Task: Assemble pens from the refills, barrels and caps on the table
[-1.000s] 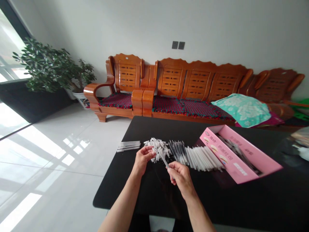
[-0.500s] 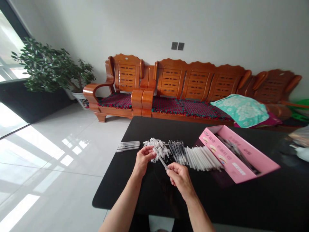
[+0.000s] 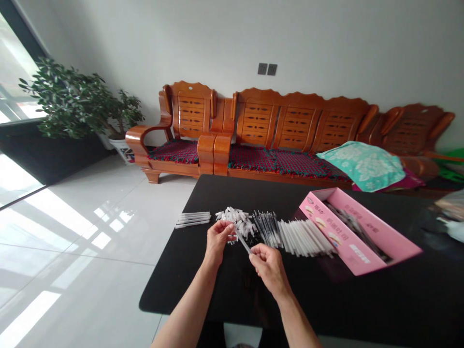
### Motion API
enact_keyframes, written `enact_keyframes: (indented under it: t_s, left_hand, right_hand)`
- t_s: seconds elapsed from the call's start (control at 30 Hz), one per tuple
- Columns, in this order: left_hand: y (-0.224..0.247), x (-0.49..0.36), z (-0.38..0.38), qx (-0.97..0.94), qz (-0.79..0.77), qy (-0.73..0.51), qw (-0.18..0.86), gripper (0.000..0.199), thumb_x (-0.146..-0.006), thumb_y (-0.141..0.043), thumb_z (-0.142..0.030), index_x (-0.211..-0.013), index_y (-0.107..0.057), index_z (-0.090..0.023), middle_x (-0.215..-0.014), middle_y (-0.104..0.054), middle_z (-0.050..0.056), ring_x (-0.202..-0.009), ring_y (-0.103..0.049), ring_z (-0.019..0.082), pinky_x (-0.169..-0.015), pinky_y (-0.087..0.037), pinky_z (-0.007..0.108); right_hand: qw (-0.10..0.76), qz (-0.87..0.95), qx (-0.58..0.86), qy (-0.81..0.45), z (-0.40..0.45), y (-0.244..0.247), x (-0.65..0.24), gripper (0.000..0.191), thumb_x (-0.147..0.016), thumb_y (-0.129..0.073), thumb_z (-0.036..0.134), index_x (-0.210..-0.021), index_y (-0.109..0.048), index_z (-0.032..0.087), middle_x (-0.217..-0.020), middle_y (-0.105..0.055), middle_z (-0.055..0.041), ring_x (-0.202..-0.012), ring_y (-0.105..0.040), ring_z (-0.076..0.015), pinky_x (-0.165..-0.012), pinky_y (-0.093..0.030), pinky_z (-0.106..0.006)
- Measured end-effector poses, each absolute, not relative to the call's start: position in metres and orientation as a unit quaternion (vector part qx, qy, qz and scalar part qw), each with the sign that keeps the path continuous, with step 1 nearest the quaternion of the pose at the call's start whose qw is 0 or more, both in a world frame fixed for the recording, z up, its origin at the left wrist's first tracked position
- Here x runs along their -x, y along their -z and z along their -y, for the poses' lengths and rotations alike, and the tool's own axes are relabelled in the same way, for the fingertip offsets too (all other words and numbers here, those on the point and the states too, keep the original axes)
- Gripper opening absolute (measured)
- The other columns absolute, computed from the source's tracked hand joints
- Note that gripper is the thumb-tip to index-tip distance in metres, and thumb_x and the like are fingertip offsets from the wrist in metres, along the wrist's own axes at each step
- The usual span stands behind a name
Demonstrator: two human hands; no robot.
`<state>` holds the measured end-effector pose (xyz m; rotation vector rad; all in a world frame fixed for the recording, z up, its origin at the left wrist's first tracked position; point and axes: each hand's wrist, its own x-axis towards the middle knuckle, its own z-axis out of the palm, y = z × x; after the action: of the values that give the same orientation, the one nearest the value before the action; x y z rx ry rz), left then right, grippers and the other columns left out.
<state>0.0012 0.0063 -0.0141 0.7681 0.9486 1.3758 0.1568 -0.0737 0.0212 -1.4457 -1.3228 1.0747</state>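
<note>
A slim whitish pen [image 3: 243,241] slants between my two hands above the black table. Its far end is pinched in the fingertips of my left hand [image 3: 216,242], which partly cover it. Closed round the near end is my right hand [image 3: 268,266]. Just behind my left hand lies a heap of white pen caps [image 3: 235,215], with small black pieces [image 3: 254,238] beside it. Dark pen refills [image 3: 267,227] lie in a bunch to the right, then a row of white pen barrels [image 3: 304,238]. Several whole-looking pens [image 3: 193,219] rest at the left.
A pink open box [image 3: 362,253] with dark slender items inside stands on the right of the black table [image 3: 174,285]. A plastic bag [image 3: 451,212] sits at the far right edge. Behind the table is a wooden sofa [image 3: 297,121]; a potted plant [image 3: 79,106] stands left.
My left fingers have shifted slightly on the far end of the pen. My right hand keeps its hold, and the piles are unchanged.
</note>
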Motion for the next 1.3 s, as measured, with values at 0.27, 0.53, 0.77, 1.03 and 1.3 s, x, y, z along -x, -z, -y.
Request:
enact_keyframes:
  t_s: [0.27,0.53,0.77,1.03,1.3]
  left_hand:
    - [0.011,-0.014,-0.003,-0.319,-0.435,-0.615,0.575,0.037,-0.066,-0.081,-0.044,-0.072,-0.062,-0.012,-0.054,-0.058,-0.002,-0.044,-0.048,0.006,-0.043,-0.040,0.018]
    - [0.009,-0.027,0.002,-0.283,-0.396,-0.650,0.583,0.032,-0.067,-0.080,-0.036,-0.070,-0.057,-0.014,-0.055,-0.057,-0.004,-0.044,-0.045,0.005,-0.043,-0.035,0.017]
    - [0.003,-0.031,0.005,-0.267,-0.383,-0.666,0.582,0.034,-0.066,-0.081,-0.036,-0.073,-0.057,-0.014,-0.061,-0.061,-0.002,-0.048,-0.050,0.007,-0.046,-0.039,0.018]
    - [0.017,0.036,-0.016,-0.255,-0.448,-0.685,0.515,0.034,-0.061,-0.081,-0.033,-0.079,-0.062,-0.011,-0.058,-0.061,-0.002,-0.051,-0.054,0.008,-0.053,-0.045,0.020]
    - [0.053,0.148,-0.038,-0.116,-0.571,-0.760,0.286,0.032,-0.053,-0.077,-0.030,-0.075,-0.061,-0.013,-0.056,-0.058,-0.005,-0.049,-0.056,0.010,-0.057,-0.051,0.027]
  right_hand:
    - [0.443,0.573,0.608,-0.325,0.073,-0.018,-0.151,0.021,-0.080,-0.061,0.032,-0.065,-0.059,0.018,-0.050,-0.051,0.0030,-0.047,-0.041,-0.0110,-0.046,-0.027,-0.024]
    - [0.498,0.531,0.604,-0.323,0.076,-0.025,-0.141,0.030,-0.081,-0.061,0.040,-0.060,-0.060,0.018,-0.048,-0.045,0.0035,-0.047,-0.039,-0.0111,-0.046,-0.028,-0.024]
    - [0.550,0.396,0.575,-0.457,0.072,-0.019,-0.140,0.033,-0.074,-0.069,0.047,-0.062,-0.061,0.017,-0.040,-0.035,0.0079,-0.037,-0.027,-0.0065,-0.036,-0.019,-0.021]
    - [0.504,0.401,0.571,-0.509,0.067,-0.003,-0.156,0.042,-0.076,-0.069,0.054,-0.085,-0.068,0.013,-0.054,-0.061,-0.0009,-0.044,-0.053,-0.0104,-0.038,-0.036,-0.018]
    - [0.507,0.370,0.596,-0.501,0.074,0.017,-0.174,0.041,-0.072,-0.072,0.052,-0.079,-0.067,0.012,-0.051,-0.060,-0.0010,-0.041,-0.052,-0.0105,-0.036,-0.035,-0.017]
